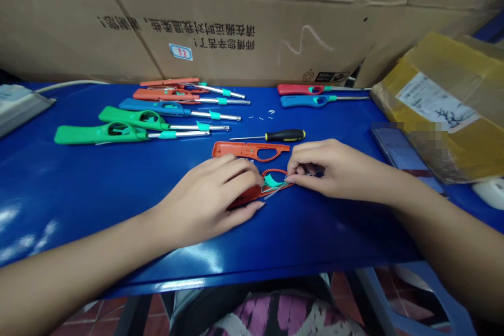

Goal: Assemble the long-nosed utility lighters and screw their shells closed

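Both my hands work on an opened orange lighter half (249,197) that lies on the blue table, with a teal trigger (271,181) and thin wires or rods showing inside it. My left hand (214,194) covers its handle end, fingers curled over it. At the trigger-guard end, my right hand (328,168) pinches with thumb and forefinger; some metal shows under its palm. Just behind lies the matching orange shell half (240,150), separate from the rest. A black and yellow screwdriver (285,135) rests beyond that, pointing left.
Several long lighters, including a green lighter (86,134) and a blue lighter (153,107), lie at the back left. A red lighter (301,88) is at the back right. Small screws (271,112) are scattered mid-table. A phone (401,155) and a taped parcel (444,79) stand right; a large carton (220,5) walls the back.
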### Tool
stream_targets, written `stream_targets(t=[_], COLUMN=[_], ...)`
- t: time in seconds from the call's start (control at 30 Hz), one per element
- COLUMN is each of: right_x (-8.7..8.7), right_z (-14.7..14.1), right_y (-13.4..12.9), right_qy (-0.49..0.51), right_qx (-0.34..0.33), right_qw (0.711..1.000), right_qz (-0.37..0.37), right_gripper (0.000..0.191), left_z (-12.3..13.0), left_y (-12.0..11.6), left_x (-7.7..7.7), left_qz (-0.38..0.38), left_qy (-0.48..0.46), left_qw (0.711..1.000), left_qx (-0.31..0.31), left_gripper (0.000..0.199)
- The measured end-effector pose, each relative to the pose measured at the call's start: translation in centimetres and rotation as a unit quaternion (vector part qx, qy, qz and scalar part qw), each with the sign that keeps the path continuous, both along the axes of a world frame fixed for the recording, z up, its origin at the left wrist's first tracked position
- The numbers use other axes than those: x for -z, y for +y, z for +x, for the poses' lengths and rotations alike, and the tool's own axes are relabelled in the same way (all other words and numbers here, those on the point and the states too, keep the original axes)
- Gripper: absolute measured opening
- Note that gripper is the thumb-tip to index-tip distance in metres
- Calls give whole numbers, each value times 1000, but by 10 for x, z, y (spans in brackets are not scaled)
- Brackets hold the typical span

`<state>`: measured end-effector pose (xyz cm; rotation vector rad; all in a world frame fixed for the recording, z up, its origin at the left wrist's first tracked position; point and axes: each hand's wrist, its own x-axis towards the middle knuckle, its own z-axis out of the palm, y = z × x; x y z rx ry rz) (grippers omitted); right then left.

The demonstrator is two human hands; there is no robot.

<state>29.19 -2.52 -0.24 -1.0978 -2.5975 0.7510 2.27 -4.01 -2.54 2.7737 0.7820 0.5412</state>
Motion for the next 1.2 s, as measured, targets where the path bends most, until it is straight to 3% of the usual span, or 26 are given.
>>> stream_targets(t=[0.17, 0.33, 0.63, 0.83, 1.2], right_x=[4, 1, 9, 10, 10], right_z=[-3, -6, -10, -10, -12], right_y=[0, -4, -1, 0, -7], right_qy=[0, 7, 17, 29, 5], right_qx=[5, 14, 13, -30, -44], right_qw=[1000, 1000, 999, 999, 998], right_qz=[7, 22, -26, -7, 38], right_gripper=[15, 15, 20, 7, 12], left_z=[2, 4, 3, 1, 2], left_y=[-1, -2, 0, 0, 1], left_x=[3, 8, 10, 11, 11], left_qz=[6, 19, -5, 53, 90], left_qy=[-36, -64, -73, -64, -47], left_qw=[999, 998, 997, 996, 994], left_qx=[3, -2, -20, 15, 37], left_gripper=[24, 12, 12, 16, 17])
